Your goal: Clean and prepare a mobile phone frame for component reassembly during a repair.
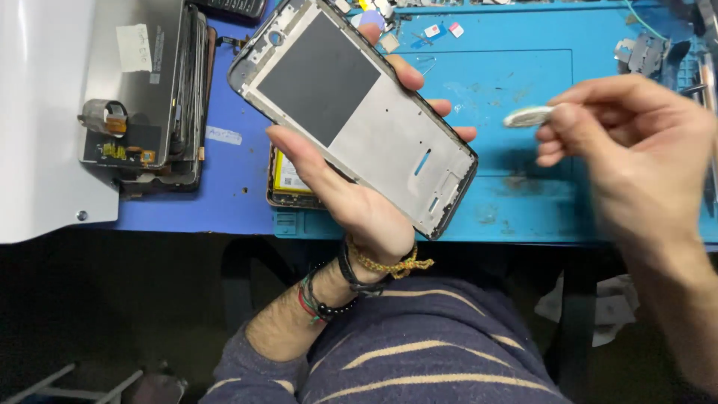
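Both hands were busy over the blue mat (523, 194) on the worktop. The left hand (359, 194) was closed around a phone frame (351, 105), with the thumb along its near long edge and the fingers behind the far edge, so the frame was held tilted in the air above the mat. The right hand (628, 142) pinched a small pale piece (527, 116) between thumb and fingertips; it was blurred, so I could not tell what it was.

The frame looked thin, light and stiff, with a dark square pad on grey metal and some small slots. I think it would bend or crack if squeezed in the middle, so the long edges seemed the safest place to hold it, as the left hand did.

Under the frame, a phone body with a yellow battery (288, 176) lay on the mat. Further left stood a pile of old screens (149, 90). Small metal parts (643, 52) lay at the far right corner of the mat.
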